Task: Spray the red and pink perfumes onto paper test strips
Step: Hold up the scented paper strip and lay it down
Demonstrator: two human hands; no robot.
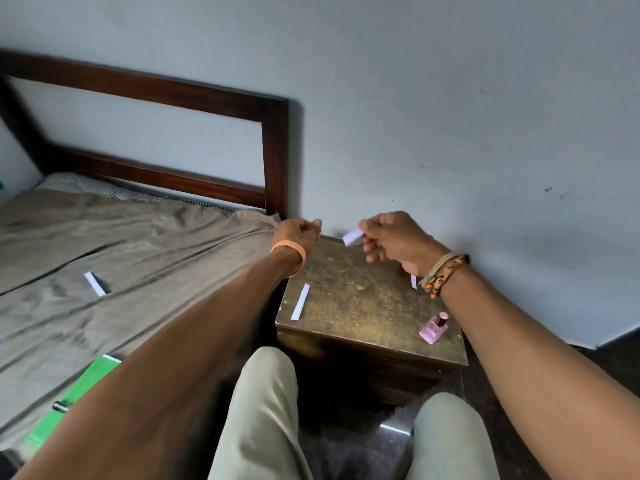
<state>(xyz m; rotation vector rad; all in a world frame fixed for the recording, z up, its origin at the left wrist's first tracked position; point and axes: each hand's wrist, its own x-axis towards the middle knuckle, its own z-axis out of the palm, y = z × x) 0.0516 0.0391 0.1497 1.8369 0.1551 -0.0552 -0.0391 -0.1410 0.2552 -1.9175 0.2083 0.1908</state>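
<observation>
A pink perfume bottle with a dark red cap stands near the front right corner of the wooden side table. My right hand pinches a white paper strip above the table's far edge. My left hand hovers just left of it, fingers curled; its palm side is hidden, so I cannot see anything in it. Another strip lies on the table's left side. A third strip peeks out beside my right wrist. No red perfume is in sight.
A bed with a brown sheet lies left of the table, and a loose strip rests on it. A green folder sits at the bed's near edge. My knees are in front of the table. The wall stands close behind.
</observation>
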